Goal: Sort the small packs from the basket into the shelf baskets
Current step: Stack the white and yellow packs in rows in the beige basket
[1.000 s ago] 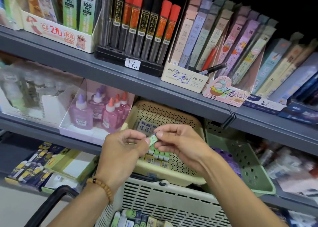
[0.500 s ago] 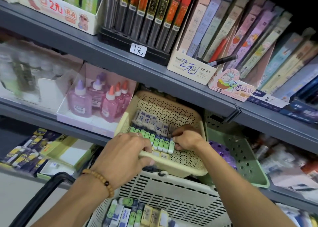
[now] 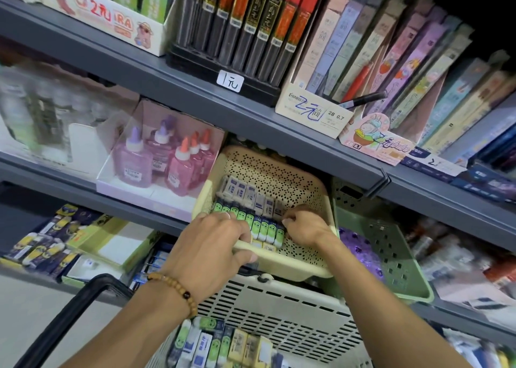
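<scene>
A cream perforated shelf basket (image 3: 293, 267) sits on the middle shelf. It holds a row of green small packs (image 3: 259, 225) and, behind that, a row of white and purple packs (image 3: 245, 191). My left hand (image 3: 212, 245) grips the basket's front rim, fingers inside and thumb under the edge. My right hand (image 3: 304, 228) is inside the basket with its fingers curled on the last green pack at the right end of the row. Below, a white slotted shopping basket (image 3: 279, 312) holds several more small packs (image 3: 217, 345).
A green shelf basket (image 3: 391, 256) with purple items stands right of the cream one. Pink and purple glue bottles (image 3: 167, 161) stand in a box to the left. The grey upper shelf edge (image 3: 251, 122) overhangs closely. The shopping basket's black handle (image 3: 69, 312) is at lower left.
A second ago both hands held a green pack in the air. My right hand brought it down to the row's right end, and my left hand took hold of the cream basket's rim.
</scene>
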Demonstrator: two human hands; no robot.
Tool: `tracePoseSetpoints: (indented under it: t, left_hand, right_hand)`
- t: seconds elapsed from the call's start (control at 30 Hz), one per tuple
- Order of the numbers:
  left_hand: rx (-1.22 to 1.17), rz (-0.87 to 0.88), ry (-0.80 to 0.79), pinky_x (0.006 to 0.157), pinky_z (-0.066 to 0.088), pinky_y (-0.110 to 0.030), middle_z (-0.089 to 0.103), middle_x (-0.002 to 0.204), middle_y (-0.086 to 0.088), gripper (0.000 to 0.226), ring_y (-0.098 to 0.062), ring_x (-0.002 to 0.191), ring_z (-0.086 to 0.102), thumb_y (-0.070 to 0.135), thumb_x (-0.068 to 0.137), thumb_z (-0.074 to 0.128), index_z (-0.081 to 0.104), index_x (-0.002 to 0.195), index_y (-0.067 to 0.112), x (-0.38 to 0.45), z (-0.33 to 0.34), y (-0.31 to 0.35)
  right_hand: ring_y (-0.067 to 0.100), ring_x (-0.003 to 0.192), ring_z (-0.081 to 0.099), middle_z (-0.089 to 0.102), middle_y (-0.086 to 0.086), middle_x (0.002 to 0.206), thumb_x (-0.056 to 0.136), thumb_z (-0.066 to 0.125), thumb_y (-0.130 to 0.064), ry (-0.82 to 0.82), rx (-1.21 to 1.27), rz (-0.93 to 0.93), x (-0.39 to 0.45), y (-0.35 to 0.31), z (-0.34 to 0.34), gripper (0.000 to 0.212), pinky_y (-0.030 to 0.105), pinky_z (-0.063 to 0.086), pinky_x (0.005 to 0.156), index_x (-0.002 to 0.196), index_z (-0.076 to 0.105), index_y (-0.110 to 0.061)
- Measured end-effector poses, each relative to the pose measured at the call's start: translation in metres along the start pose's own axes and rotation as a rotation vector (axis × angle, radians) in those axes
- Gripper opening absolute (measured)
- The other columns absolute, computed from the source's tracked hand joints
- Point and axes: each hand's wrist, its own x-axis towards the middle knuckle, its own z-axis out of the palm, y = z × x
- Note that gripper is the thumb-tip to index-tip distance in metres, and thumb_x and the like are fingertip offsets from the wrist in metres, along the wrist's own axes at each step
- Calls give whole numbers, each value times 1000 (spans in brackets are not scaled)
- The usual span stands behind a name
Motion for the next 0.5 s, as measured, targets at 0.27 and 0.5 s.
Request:
tracePoseSetpoints:
  t: [0.27, 0.5]
  left_hand:
    - [-186, -45, 182, 82, 35, -4, 54, 104, 26, 23, 14, 91, 48, 44, 89, 55, 63, 108, 36, -29, -3, 24]
    - [-441, -301, -44, 82, 49, -16, 61, 110, 11, 16, 4, 96, 58, 24, 91, 62, 57, 101, 37, -101, 48, 31]
  right_hand:
    - [17, 83, 69, 72, -7, 86, 98, 51, -22, 458, 569, -242, -78, 5, -15, 23, 42, 57, 80, 84, 64, -34]
    - [10, 81, 69, 74, -7, 84, 97, 54, -24, 514, 931, -203, -156, 57, 36, 20, 35, 56, 74, 86, 67, -34]
